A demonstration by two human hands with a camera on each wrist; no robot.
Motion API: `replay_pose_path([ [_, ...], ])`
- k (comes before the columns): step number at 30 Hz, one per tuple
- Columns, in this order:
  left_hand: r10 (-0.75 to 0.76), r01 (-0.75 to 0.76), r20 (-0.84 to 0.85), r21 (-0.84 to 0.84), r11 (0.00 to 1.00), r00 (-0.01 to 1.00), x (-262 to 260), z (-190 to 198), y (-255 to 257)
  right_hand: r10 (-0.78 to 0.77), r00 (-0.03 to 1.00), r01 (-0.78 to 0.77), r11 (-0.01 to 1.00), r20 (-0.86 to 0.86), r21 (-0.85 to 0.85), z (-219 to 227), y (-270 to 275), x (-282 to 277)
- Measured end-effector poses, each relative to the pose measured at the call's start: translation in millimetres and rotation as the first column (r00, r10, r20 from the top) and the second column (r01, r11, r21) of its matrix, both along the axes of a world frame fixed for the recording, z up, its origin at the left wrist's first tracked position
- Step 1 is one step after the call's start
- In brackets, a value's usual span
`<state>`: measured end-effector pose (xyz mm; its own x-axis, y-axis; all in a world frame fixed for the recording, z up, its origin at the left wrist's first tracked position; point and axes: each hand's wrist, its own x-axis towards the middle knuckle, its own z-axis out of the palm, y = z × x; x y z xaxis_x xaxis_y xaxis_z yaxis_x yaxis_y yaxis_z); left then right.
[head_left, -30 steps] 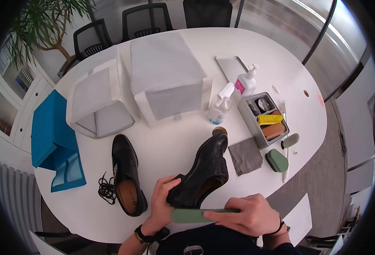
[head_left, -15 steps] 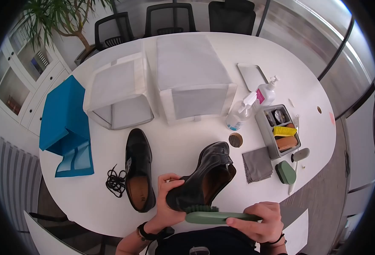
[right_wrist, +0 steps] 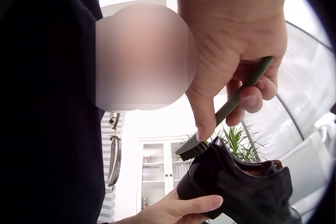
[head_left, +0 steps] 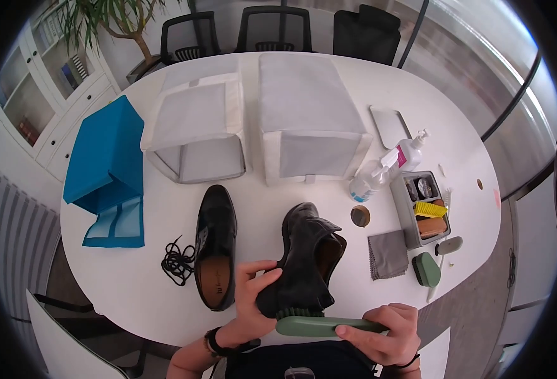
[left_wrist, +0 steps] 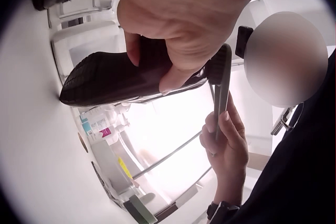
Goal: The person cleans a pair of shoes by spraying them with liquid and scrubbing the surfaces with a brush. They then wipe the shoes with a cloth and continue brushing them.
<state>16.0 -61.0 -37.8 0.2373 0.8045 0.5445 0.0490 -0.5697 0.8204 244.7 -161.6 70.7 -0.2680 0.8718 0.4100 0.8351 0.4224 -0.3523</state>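
Note:
My left hand [head_left: 253,303] grips a black leather shoe [head_left: 294,284] near its heel, and the shoe is tilted with its opening facing right. In my right hand [head_left: 387,335] is the handle of a green brush [head_left: 316,326], its dark bristles against the heel end of the shoe. The right wrist view shows the brush [right_wrist: 231,103] pinched between thumb and fingers, bristles touching the shoe [right_wrist: 236,187]. A second black shoe [head_left: 216,240] lies to the left, beside a bundle of black laces [head_left: 178,261].
Two pale fabric boxes [head_left: 313,114] and a blue one [head_left: 107,151] stand farther back. At the right are a spray bottle [head_left: 370,180], a pump bottle [head_left: 411,151], a grey tray of supplies [head_left: 408,221], a grey cloth [head_left: 389,254] and another green brush [head_left: 426,270].
The held shoe has turned, its toe swinging leftward and its opening more to the right. The brush has shifted slightly right since the earliest frame, and the head view has moved.

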Motion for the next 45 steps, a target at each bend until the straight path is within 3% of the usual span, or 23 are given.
replay_pose_path([
  [6, -0.050, 0.058, -0.066, 0.116, 0.992, 0.997, 9, -22, -1, -0.125, 0.981, 0.120, 0.992, 0.151, 0.039, 5, 4, 1],
  [10, -0.061, 0.070, -0.091, 0.102, 0.992, 0.994, 11, -18, -5, -0.125, 0.991, 0.129, 0.985, 0.046, -0.117, 10, 1, 8],
  [12, -0.062, 0.070, -0.104, 0.080, 0.994, 0.993, 12, -15, -4, 0.028, 0.995, -0.054, 0.960, -0.098, -0.274, 11, -2, 19],
  [13, -0.050, 0.057, -0.085, 0.080, 0.995, 0.995, 13, -14, -3, 0.026, 0.995, -0.052, 0.960, -0.098, -0.276, 11, -1, 19],
  [16, -0.038, 0.048, -0.095, 0.104, 0.993, 0.995, 12, -21, -2, -0.117, 0.992, 0.126, 0.973, 0.057, -0.194, 12, 5, 12],
  [20, -0.036, 0.065, -0.173, 0.164, 0.984, 0.984, 10, -31, 0, -0.163, 0.986, 0.149, 0.956, -0.035, -0.251, 5, 8, 16],
  [22, -0.061, 0.084, -0.164, 0.141, 0.986, 0.985, 11, -27, -1, -0.004, 0.996, -0.033, 0.920, -0.094, -0.390, 15, 8, 22],
  [25, -0.081, 0.098, -0.144, 0.116, 0.988, 0.986, 12, -21, -1, 0.093, 0.987, -0.141, 0.885, -0.128, -0.443, 16, 12, 30],
  [29, -0.089, 0.114, -0.170, 0.143, 0.983, 0.981, 12, -28, 0, -0.071, 0.968, -0.042, 0.898, -0.240, -0.437, 3, 22, 30],
  [31, -0.107, 0.136, -0.184, 0.152, 0.979, 0.977, 11, -32, 1, -0.220, 0.971, 0.167, 0.899, -0.089, -0.406, 1, 27, 31],
  [33, -0.123, 0.155, -0.197, 0.160, 0.975, 0.973, 11, -33, 1, -0.207, 0.974, 0.144, 0.881, -0.093, -0.451, 6, 25, 37],
  [36, -0.114, 0.134, -0.149, 0.126, 0.983, 0.982, 13, -31, 0, 0.059, 0.962, -0.196, 0.827, -0.265, -0.528, 8, 23, 49],
  [40, -0.120, 0.139, -0.146, 0.131, 0.981, 0.982, 13, -33, 1, -0.001, 0.968, -0.121, 0.875, -0.252, -0.469, -6, 26, 50],
  [42, -0.132, 0.155, -0.163, 0.142, 0.978, 0.978, 12, -34, 2, -0.169, 0.978, 0.109, 0.916, -0.124, -0.386, -13, 29, 46],
  [45, -0.156, 0.184, -0.192, 0.134, 0.974, 0.969, 12, -35, 1, -0.077, 0.975, -0.018, 0.908, -0.209, -0.419, -10, 26, 50],
])
